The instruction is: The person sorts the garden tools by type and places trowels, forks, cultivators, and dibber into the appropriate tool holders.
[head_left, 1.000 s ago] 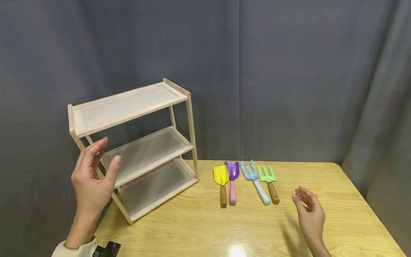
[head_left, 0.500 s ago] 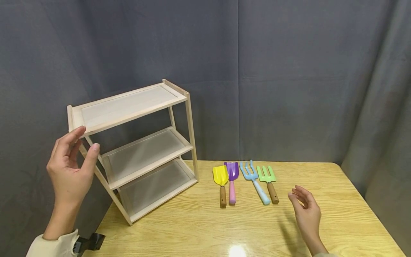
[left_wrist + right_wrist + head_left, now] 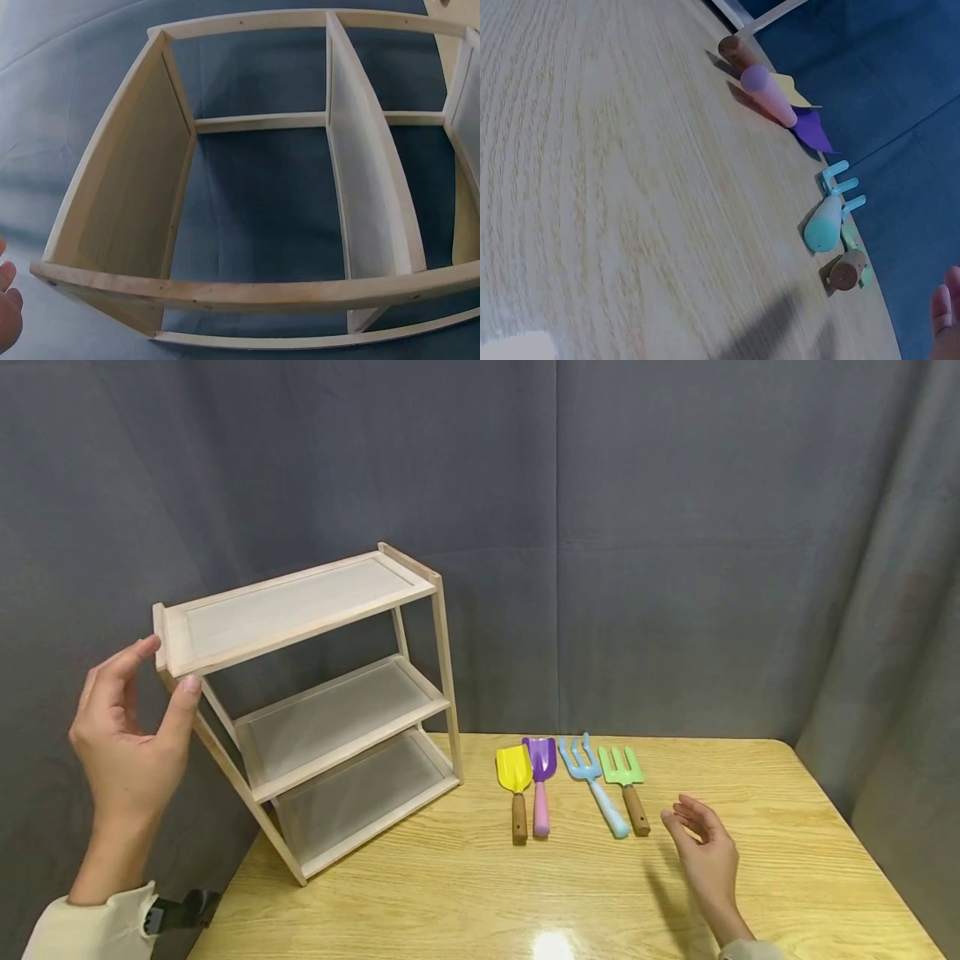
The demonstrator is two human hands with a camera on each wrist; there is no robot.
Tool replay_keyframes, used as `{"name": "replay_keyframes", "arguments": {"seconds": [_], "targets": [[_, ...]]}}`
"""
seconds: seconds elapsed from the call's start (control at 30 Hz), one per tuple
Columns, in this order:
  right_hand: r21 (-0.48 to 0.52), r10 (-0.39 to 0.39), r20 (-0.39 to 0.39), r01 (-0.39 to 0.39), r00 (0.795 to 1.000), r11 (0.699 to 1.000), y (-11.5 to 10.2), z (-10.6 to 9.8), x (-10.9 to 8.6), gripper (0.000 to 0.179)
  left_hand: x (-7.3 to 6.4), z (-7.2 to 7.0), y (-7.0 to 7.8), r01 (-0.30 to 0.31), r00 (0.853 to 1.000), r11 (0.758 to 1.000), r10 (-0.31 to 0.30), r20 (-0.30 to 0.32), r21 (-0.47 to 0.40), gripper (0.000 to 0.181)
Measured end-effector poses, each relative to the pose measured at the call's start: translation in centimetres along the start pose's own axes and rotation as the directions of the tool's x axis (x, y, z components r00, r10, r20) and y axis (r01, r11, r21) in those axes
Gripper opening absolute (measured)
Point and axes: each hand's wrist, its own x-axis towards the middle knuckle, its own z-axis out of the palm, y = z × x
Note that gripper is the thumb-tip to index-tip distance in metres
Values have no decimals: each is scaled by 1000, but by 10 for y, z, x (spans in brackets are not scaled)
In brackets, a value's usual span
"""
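Observation:
A three-tier wooden shelf point(image 3: 315, 656) stands at the left of the table, its boards bare. My left hand point(image 3: 135, 735) is raised beside its upper left corner, thumb and fingers spread with nothing between them. In the left wrist view a small gap shows between the fingertips point(image 3: 9, 276) and the shelf. Four hand tools lie in a row: a yellow trowel point(image 3: 514, 770), a purple trowel point(image 3: 541, 762) with a pink handle, a blue hand fork point(image 3: 583, 768) and a green hand fork point(image 3: 622, 768). My right hand point(image 3: 705, 852) hovers right of the green fork, loosely curved and holding nothing.
The wooden table point(image 3: 480, 893) runs under the tools and the shelf, with a rounded far right corner. A dark grey curtain point(image 3: 675, 543) hangs behind and along both sides. A black strap point(image 3: 183, 912) is on the left wrist.
My left hand has moved left and slightly up, from in front of the shelf to its upper left corner. The right hand has drifted a little left. Shelf and tools have stayed put.

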Motion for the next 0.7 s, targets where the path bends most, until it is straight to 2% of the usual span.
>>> {"name": "replay_keyframes", "arguments": {"seconds": [0.3,0.5,0.7], "targets": [[-46,20,34,-19,999,999,12,3,4,44,7,-4,-14,48,999,996,-48,-14,79,43],[-73,20,19,-19,1000,997,16,7,4,44,7,-7,-17,83,996,981,-86,6,173,45],[-96,-6,3,6,1000,995,20,11,5,43,10,-7,-21,118,993,974,-121,4,194,48]]}}
